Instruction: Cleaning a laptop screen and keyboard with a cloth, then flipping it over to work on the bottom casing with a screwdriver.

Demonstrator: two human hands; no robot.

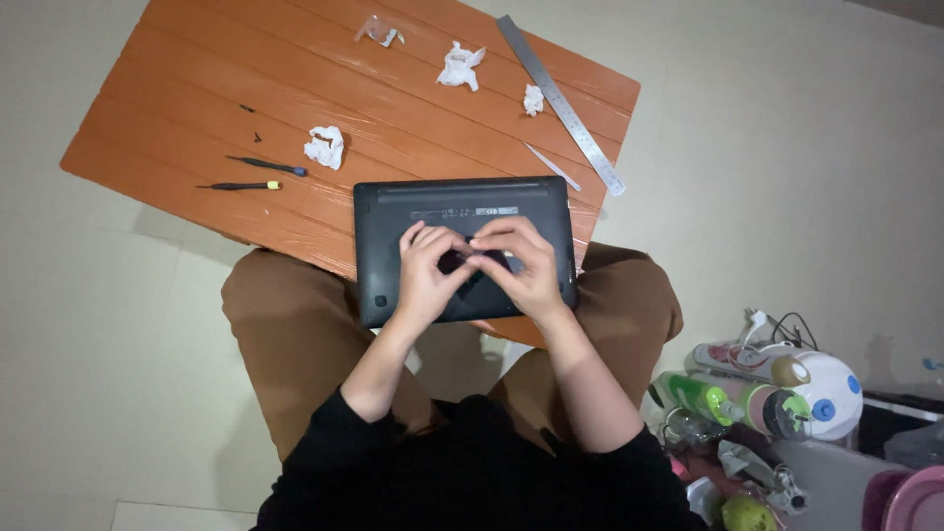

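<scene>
A black laptop [393,211] lies upside down at the near edge of a small orange table [197,88], its underside facing up. My left hand [425,277] and my right hand [526,265] meet over the middle of the laptop's base. Their fingertips pinch a small pale thing together, too small to name. Both hands rest on or just above the base. My knees in brown trousers sit under the table edge.
Two small screwdrivers [258,175] lie at the table's left. Crumpled white tissues [325,147] are scattered about, and a long metal ruler [560,98] lies at the right. Loose screws [251,123] sit at the left. Bottles and clutter [777,403] stand on the floor at the right.
</scene>
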